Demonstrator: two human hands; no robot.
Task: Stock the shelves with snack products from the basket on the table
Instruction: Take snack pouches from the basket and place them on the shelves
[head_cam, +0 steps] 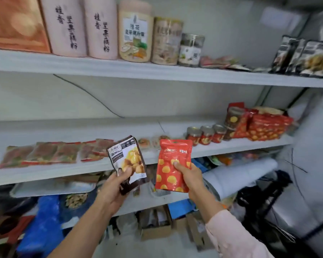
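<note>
Left hand (114,190) grips dark pouch (129,159), right hand (188,177) red pouch (172,164); both blurred.

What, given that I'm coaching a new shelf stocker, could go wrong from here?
1. Misplacing: the dark pouch in the left hand matches packs on the top shelf, the red pouch in the right hand matches the stack on the middle shelf; they could get swapped.
2. Reaching that stack, the arm might knock the small jars beside it.

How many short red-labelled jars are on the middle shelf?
3, side by side on the middle shelf, right of the held red pouch: left jar, middle jar, right jar. More may be hidden behind the red packs.
</note>
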